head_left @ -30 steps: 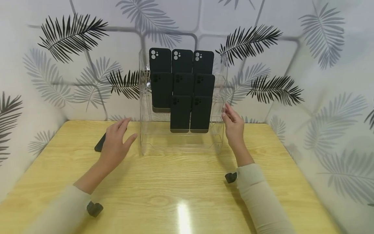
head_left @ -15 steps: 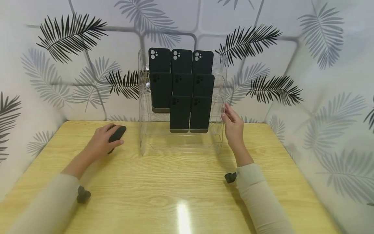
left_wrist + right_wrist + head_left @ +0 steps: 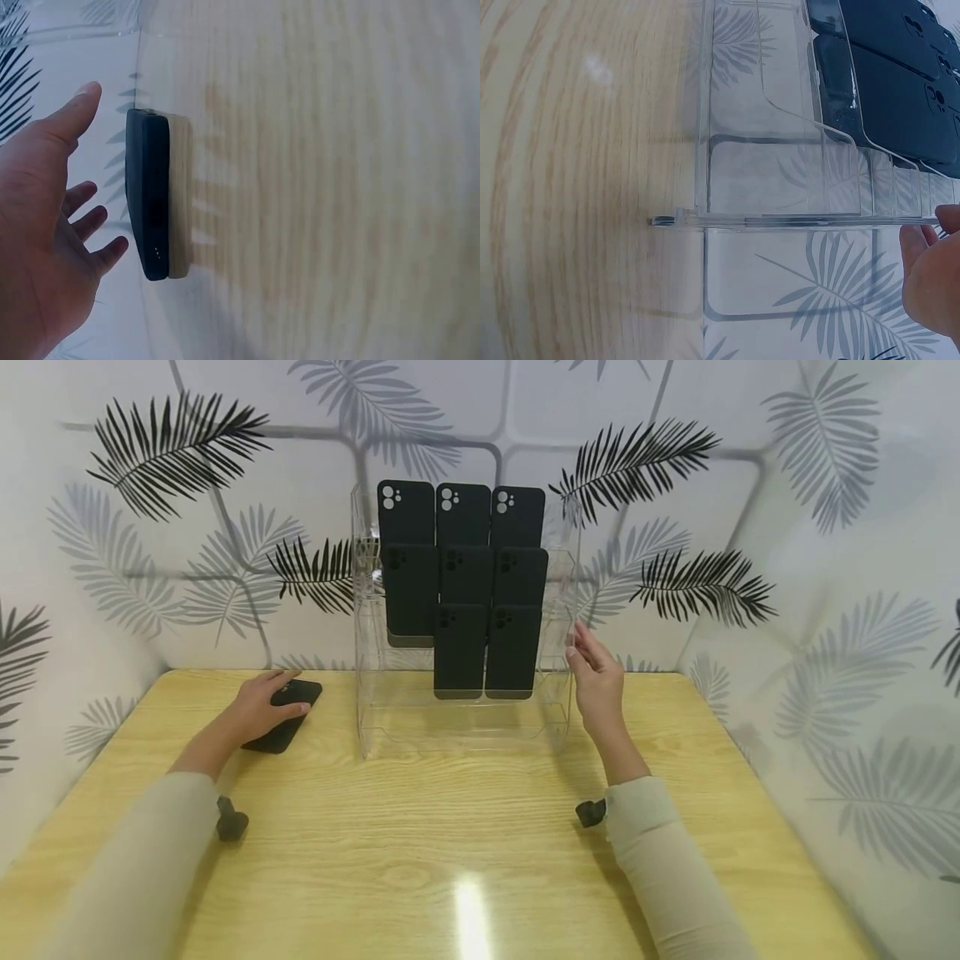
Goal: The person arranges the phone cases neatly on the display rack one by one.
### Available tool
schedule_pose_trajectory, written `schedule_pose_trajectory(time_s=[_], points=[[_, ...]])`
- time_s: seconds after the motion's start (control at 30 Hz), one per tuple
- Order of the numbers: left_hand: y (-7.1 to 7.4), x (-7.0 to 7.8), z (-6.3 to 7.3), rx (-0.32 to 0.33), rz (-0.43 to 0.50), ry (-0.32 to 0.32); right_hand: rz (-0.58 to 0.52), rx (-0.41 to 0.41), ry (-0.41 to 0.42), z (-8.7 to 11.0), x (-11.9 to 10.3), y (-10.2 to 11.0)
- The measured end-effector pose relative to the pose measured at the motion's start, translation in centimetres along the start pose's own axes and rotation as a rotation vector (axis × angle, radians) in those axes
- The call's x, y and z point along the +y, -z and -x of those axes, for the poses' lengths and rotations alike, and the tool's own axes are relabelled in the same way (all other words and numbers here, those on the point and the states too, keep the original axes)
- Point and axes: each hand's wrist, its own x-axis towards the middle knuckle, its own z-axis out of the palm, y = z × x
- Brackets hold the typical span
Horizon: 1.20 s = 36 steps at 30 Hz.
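Observation:
A black phone case (image 3: 283,727) lies flat on the table at the left. My left hand (image 3: 258,708) is over it with fingers and thumb extended; in the left wrist view a gap shows between that hand (image 3: 52,202) and the case (image 3: 148,195). A clear acrylic display rack (image 3: 468,739) stands at the back centre. Black phone cases (image 3: 460,652) lean on it in tiers, the top ones with see-through camera cutouts. My right hand (image 3: 600,685) grips the edge of the rack's right side panel between thumb and fingers; the right wrist view cuts off part of this hand (image 3: 934,285).
The wood-grain table (image 3: 420,843) reaches back to a leaf-patterned wall (image 3: 465,402). At the lower left of the rack, the tier beside the two front cases shows bare clear plastic. Small black devices (image 3: 232,822) sit at both sleeve cuffs.
My left hand shifts slightly, and the case beneath it goes from tilted up at its edge to lying flat on the table. My right hand stays at the rack.

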Motion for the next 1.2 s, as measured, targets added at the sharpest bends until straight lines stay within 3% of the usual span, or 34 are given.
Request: schedule_pose_trajectory(time_s=[0.33, 0.57, 1.2], points=[[-0.7, -0.8, -1.7, -0.04, -0.037, 0.046, 0.006, -0.006, 0.028, -0.2, 0.2, -0.2], [-1.2, -0.6, -2.7, -0.019, -0.064, 0.016, 0.028, -0.006, 0.053, -0.2, 0.0, 0.2], [-1.3, 0.0, -2.7, -0.086, -0.172, 0.045, 0.016, -0.008, 0.031, 0.0, 0.1, 0.2]])
